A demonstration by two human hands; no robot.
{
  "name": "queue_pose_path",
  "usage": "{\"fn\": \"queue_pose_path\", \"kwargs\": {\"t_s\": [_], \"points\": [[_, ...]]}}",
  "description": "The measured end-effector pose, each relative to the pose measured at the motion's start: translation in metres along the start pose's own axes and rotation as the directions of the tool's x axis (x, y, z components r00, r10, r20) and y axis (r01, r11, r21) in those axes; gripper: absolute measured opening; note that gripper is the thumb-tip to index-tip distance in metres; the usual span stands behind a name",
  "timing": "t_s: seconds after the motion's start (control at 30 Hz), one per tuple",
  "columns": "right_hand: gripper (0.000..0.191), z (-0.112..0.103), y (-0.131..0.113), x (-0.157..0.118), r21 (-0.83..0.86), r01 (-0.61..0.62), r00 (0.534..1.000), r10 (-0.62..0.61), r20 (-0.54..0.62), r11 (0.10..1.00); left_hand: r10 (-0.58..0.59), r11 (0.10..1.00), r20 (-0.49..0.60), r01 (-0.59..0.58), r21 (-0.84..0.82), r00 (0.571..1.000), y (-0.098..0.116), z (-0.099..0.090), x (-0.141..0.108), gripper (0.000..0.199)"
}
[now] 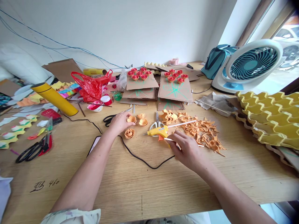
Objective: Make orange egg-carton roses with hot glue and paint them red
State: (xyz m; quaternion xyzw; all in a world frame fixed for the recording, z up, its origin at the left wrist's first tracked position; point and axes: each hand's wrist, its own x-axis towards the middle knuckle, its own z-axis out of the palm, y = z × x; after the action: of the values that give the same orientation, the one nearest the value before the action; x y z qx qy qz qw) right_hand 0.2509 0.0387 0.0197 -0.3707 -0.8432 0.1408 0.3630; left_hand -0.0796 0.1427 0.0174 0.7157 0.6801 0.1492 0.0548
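Note:
My left hand point(120, 123) is at an orange flower cup point(131, 119), its fingers curled at the cup's left side. Two more cups point(143, 122) stand just right of it, and a rolled orange rose point(129, 133) sits in front. My right hand point(187, 146) pinches a thin white stick point(168, 139) beside the yellow glue gun point(157, 131), which lies with its nozzle to the left. White-handled scissors point(157, 119) lie behind the gun. Orange petal pieces point(169, 116) and a heap of orange scraps point(205, 133) spread to the right.
Red flowers point(139, 74) stand on cardboard point(142, 83) at the back. A white fan point(219, 77) and yellow egg trays point(271, 118) are at right. Black scissors point(30, 151), a yellow tube point(56, 99) and a red bag point(90, 87) are at left. A black cord point(140, 159) crosses the table.

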Motion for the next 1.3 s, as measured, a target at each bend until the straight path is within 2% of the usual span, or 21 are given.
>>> {"fn": "queue_pose_path", "kwargs": {"t_s": [0.3,0.7,0.9,1.13,1.3], "points": [[0.019,-0.001,-0.001,0.001,-0.015,-0.016,1.000,0.016,0.004,1.000,0.015,0.994,-0.004,-0.015,-0.111,1.000,-0.001,-0.002,-0.001,0.039],[0.019,-0.001,0.000,0.001,-0.020,-0.024,1.000,0.024,0.000,1.000,-0.006,0.991,-0.001,0.006,-0.136,1.000,0.000,-0.002,0.000,0.034],[0.018,-0.002,0.000,0.002,-0.015,-0.021,1.000,0.021,0.000,1.000,0.036,0.999,-0.008,-0.036,-0.028,0.999,0.003,-0.001,-0.005,0.008],[0.018,-0.002,-0.001,0.002,-0.020,-0.011,1.000,0.011,-0.001,1.000,0.064,0.997,-0.068,-0.061,0.049,0.996,0.010,-0.003,-0.013,0.012],[0.018,-0.001,0.001,0.001,-0.016,-0.008,1.000,0.008,-0.008,1.000,0.130,0.990,-0.224,-0.113,0.084,0.966,0.027,-0.014,-0.029,0.010]]}}
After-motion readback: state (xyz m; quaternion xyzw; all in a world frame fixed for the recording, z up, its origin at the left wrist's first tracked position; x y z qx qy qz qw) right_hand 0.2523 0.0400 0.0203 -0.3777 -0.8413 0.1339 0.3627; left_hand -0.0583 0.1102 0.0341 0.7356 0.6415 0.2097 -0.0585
